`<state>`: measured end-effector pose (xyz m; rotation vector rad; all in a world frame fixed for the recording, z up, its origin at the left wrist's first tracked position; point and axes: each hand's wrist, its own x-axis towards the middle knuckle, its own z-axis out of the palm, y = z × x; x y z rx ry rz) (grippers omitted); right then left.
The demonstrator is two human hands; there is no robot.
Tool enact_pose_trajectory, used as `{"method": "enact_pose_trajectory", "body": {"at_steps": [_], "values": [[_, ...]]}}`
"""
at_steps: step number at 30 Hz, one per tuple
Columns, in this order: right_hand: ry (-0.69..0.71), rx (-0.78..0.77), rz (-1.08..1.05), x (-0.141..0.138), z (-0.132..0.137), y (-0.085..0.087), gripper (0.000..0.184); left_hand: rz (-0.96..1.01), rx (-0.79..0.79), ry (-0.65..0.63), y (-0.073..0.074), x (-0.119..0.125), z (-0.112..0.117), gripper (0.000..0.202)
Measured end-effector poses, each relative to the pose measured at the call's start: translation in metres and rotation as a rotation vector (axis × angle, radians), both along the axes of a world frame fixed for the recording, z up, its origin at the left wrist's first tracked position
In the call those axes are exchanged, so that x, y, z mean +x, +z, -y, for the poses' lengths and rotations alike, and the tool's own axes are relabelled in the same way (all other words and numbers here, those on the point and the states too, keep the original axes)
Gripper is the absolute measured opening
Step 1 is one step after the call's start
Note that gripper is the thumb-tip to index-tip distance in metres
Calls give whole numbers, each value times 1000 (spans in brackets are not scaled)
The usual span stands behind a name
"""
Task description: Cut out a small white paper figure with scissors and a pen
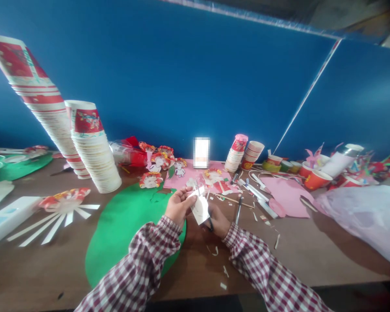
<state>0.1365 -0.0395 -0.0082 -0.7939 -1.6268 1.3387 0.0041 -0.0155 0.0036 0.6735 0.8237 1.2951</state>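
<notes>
My left hand [178, 204] is closed on a small piece of white paper [199, 209], pinched between thumb and fingers. Wrapped round the dark handle of a pair of scissors [210, 223], my right hand [219, 220] sits just right of the paper. Thin metal blades show at the paper's upper edge; how far they are apart is too small to tell. Under my left forearm lies a green paper sheet [117, 234] with a rounded outline. Behind my hands is a pink sheet [172, 181] bearing paper cutouts [214, 175].
Tall paper cup stacks [95, 160] lean at the left, beside a flower-like cutout with white strips [56, 216]. Shorter cup stacks [235, 154], a pen [238, 210] and paper scraps lie right of centre. A translucent plastic bag [364, 216] bulges at far right. A blue partition [182, 78] stands behind.
</notes>
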Motion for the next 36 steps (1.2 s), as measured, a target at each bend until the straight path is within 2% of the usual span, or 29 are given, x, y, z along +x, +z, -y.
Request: {"method": "enact_pose_trajectory", "body": {"at_steps": [5, 13, 21, 36], "values": [[-23, 25, -47, 0, -3, -4, 22, 8, -18, 16, 0, 2, 0, 41], [-28, -22, -55, 0, -1, -3, 20, -7, -69, 34, 5, 2, 2, 31], [-26, -9, -56, 1, -4, -7, 19, -18, -29, 54, -2, 0, -2, 36], [-50, -67, -92, 0, -1, -3, 25, 10, -90, 33, -6, 2, -2, 32]]}}
